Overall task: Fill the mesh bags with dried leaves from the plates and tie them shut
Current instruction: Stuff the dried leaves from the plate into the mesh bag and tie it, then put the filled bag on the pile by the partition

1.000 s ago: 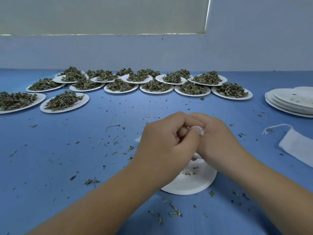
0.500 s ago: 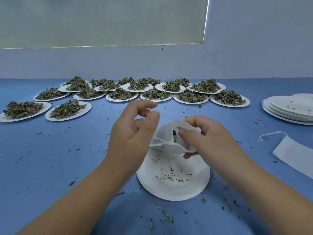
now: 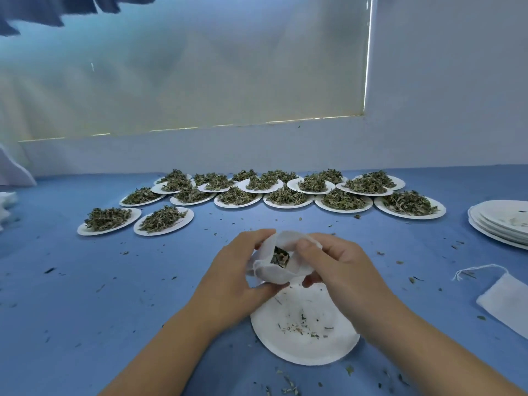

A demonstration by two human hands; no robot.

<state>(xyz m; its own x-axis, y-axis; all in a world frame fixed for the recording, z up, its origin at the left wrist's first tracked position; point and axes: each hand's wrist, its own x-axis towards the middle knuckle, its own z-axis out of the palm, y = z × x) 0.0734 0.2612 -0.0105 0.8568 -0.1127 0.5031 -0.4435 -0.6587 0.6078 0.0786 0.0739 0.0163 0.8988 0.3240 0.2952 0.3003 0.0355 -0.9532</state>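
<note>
Both hands are closed on one white mesh bag (image 3: 274,274): the left hand (image 3: 237,278) curls round its left side, thumb under the lower edge, and the right hand (image 3: 340,270) pinches the right part of the rim between thumb and forefinger. The bag is held between them above the far edge of a paper plate (image 3: 303,352), its mouth spread wide and facing the camera, with dark dried leaves (image 3: 280,256) visible inside. That plate lies on the blue table (image 3: 114,281) close to the person and carries only a scatter of crumbs and small leaf bits. Farther back, across the middle of the table, stand rows of paper plates heaped with leaves (image 3: 440,210), several of them overlapping at the rims, with two set apart at the left end. At the right edge sits a stack of emptied plates (image 3: 497,224). Nearer on that side, a flat, unfilled mesh bag (image 3: 505,301) lies on the table, its white drawstring (image 3: 480,268) trailing out to the left. Loose leaf fragments dot the table all around.
</note>
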